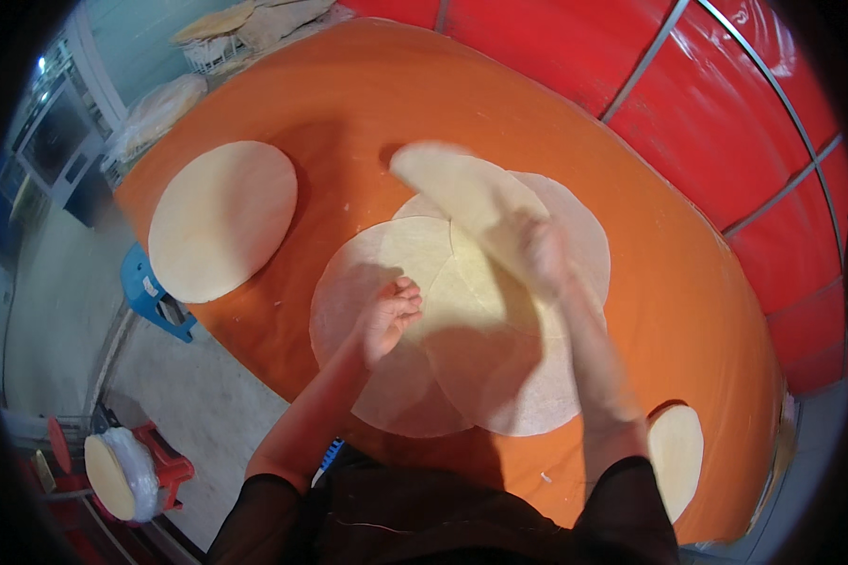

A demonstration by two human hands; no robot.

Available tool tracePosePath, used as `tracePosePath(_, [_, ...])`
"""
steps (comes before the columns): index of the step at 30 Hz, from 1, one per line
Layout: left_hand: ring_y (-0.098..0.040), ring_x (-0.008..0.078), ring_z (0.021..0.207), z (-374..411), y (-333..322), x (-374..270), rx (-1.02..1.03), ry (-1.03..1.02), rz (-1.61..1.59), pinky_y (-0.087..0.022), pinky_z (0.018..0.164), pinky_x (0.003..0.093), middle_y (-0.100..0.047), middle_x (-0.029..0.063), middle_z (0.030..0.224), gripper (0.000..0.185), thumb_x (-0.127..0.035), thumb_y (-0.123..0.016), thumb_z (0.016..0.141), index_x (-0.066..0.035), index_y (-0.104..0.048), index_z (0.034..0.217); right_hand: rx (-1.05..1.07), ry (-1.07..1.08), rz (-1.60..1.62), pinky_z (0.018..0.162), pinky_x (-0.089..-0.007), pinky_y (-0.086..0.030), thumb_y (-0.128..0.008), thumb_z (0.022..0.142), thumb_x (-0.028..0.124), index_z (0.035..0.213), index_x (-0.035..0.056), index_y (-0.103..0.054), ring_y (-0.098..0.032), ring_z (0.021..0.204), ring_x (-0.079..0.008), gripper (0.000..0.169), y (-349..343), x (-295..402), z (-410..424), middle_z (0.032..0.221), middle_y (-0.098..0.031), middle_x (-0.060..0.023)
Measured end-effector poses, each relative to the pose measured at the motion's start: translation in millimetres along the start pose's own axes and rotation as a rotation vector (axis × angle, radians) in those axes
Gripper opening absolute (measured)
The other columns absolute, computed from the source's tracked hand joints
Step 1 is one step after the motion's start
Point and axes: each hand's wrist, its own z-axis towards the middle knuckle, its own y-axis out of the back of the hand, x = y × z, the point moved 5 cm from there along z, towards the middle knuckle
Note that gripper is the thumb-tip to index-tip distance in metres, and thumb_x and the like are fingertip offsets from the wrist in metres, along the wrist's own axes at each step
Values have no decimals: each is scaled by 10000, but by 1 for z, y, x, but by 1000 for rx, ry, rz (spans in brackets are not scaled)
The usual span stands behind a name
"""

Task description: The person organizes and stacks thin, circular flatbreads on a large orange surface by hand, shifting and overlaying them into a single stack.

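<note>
Several thin, round, pale dough sheets (367,247) overlap in a ring on the orange-covered table (396,78) before me. Over them is my left hand (392,314), palm turned sideways, its fingers loosely bent and nothing seen in them. Motion blurs my right hand (548,254), which grips the near edge of another dough sheet (470,187). This sheet looks tilted, its far end raised above the ring, and part of it is hidden by the hand. Both forearms cover parts of the sheets below.
A thick round dough stack (219,222) lies at the table's left edge, a smaller one (676,452) at right. Beyond the table stands a red panelled wall (551,56). A blue stool (145,282) and a red stool (173,459) bearing a round sheet are at left.
</note>
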Motion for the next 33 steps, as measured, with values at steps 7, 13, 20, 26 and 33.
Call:
tracePosePath(7, [-477,138,761,19,-15,19,-68,-130,58,-391,701,234,-470,17,872,315,60,-529,690,-110,-460,946,-689,186,-485,473,-350,-442,-482,664,-26,822,61,-616,-563,547,-277,225,217,12,5,656,-589,-134])
tracePosePath(13, [-468,226,921,67,-38,64,89,123,-108,-405,879,351,-472,99,936,274,132,-507,622,-58,-476,817,-340,298,-486,588,-345,-479,-503,674,42,1033,61,-547,-592,707,-228,362,89,-10,-35,846,-602,-92])
tracePosePath(20, [-473,252,876,74,-55,57,-71,112,-110,-417,908,385,-468,112,854,236,160,-460,588,-46,-428,700,-38,59,-219,516,-403,-460,-500,705,100,1021,51,-572,-594,592,-291,328,-46,-55,-83,741,-614,-158])
tracePosePath(26, [-516,251,827,85,-51,75,-108,191,-114,-461,810,357,-503,120,858,298,131,-456,600,-14,-451,859,-289,47,-156,563,-377,-480,-514,699,45,1059,23,-545,-598,661,-279,363,-18,-29,-86,797,-605,-141])
tracePosePath(33, [-562,204,843,65,-82,62,112,279,140,-440,688,295,-545,155,1063,563,66,-476,605,-9,-397,1158,-300,47,-130,830,-421,-397,-584,764,231,1111,-32,-482,-490,1040,-335,448,-67,2,-126,1107,-519,-197])
